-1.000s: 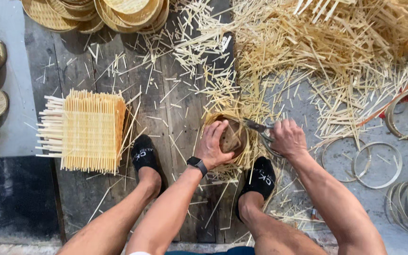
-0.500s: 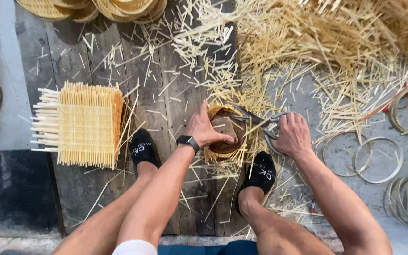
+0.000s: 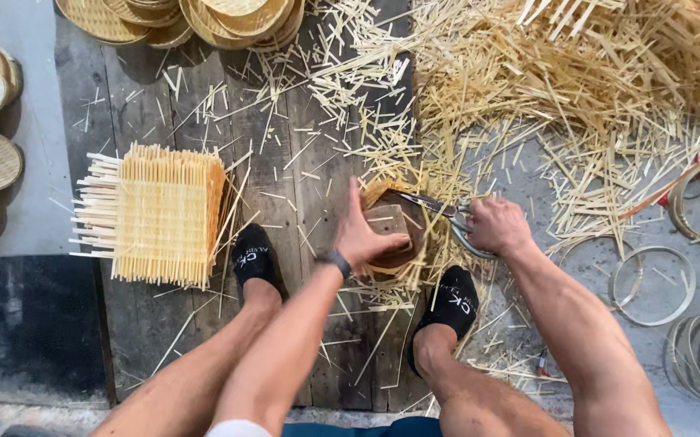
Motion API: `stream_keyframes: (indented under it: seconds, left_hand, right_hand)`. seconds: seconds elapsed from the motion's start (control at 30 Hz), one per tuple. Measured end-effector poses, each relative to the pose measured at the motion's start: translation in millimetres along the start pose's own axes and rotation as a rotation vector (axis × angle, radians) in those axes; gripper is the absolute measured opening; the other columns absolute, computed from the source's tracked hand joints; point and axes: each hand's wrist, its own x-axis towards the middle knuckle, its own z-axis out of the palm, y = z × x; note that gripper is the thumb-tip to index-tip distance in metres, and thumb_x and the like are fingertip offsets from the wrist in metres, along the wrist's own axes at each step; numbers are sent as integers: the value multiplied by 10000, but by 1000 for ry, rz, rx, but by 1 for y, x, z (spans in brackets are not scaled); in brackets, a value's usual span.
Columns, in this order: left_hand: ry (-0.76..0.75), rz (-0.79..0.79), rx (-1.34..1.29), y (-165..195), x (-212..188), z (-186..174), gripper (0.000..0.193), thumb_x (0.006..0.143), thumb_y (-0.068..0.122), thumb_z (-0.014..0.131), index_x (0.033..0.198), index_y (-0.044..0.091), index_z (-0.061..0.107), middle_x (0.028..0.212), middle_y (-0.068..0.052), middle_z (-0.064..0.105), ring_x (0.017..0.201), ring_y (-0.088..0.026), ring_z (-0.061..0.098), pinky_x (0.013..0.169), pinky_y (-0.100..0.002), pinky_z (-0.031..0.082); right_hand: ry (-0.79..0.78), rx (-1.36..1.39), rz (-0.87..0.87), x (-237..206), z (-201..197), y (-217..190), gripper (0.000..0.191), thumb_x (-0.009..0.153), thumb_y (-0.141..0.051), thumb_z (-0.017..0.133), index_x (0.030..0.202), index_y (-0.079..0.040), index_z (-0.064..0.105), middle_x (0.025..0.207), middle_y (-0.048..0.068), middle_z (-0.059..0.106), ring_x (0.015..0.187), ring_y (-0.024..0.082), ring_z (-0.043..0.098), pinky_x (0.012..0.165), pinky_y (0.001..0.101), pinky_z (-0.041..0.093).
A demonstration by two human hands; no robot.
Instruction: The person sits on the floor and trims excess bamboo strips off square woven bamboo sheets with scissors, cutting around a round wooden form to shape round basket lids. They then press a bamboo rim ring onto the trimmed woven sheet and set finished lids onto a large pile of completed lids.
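Note:
A small round woven bamboo basket [image 3: 398, 231] with loose strip ends sits on the wooden boards between my feet. My left hand [image 3: 366, 235] presses on it, thumb inside the bowl and fingers over its left rim. My right hand [image 3: 497, 226] grips a pair of metal scissors [image 3: 439, 209], whose blades reach across the basket's upper right rim. I wear a dark watch on my left wrist.
A stack of square woven bamboo mats [image 3: 156, 212] lies left of my left foot [image 3: 254, 259]. Finished round baskets [image 3: 204, 18] sit at the top and left edges. A heap of cut bamboo strips [image 3: 576, 89] fills the upper right. Bamboo hoops [image 3: 653, 283] lie at the right.
My left hand has shifted on the basket, from gripping its left rim to pressing into the bowl. The scissors stay at the basket's upper right rim.

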Motion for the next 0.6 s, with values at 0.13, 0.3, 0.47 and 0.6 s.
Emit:
stream_keyframes:
  seconds: [0.13, 0.3, 0.47, 0.6]
  left_hand:
    - [342, 109, 238, -4, -36, 38, 1322, 599, 418, 987, 1582, 66, 177, 1473, -277, 448, 1372, -441, 453, 1165, -513, 387]
    - [380, 120, 297, -6, -42, 59, 1258, 663, 331, 910, 1626, 31, 157, 1503, -291, 435, 1361, -462, 456, 1133, -504, 406]
    - [263, 163, 285, 3, -44, 59, 1192, 661, 255, 860, 1606, 25, 172, 1461, -290, 436, 1317, -478, 459, 1130, -525, 391]
    - [202, 155, 377, 6, -42, 48, 1144, 644, 194, 845, 1610, 57, 247, 1461, -260, 470, 1298, -452, 497, 1117, -504, 402]
  right_hand:
    - [-350, 332, 96, -8, -8, -6, 445, 816, -462, 698, 1110, -132, 748, 1026, 172, 761, 964, 329, 723, 874, 430, 559]
    - [82, 67, 51, -36, -21, -28, 648, 762, -550, 755, 1027, 31, 646, 1009, 202, 655, 965, 347, 624, 867, 442, 508]
    - [252, -33, 98, -42, 0, -33, 557, 756, -515, 739, 967, -8, 642, 997, 168, 649, 975, 318, 621, 868, 430, 520]
    - [-54, -43, 136, -33, 11, -5, 275, 1085, -297, 500, 1090, -61, 640, 967, 147, 676, 937, 272, 677, 805, 412, 585]
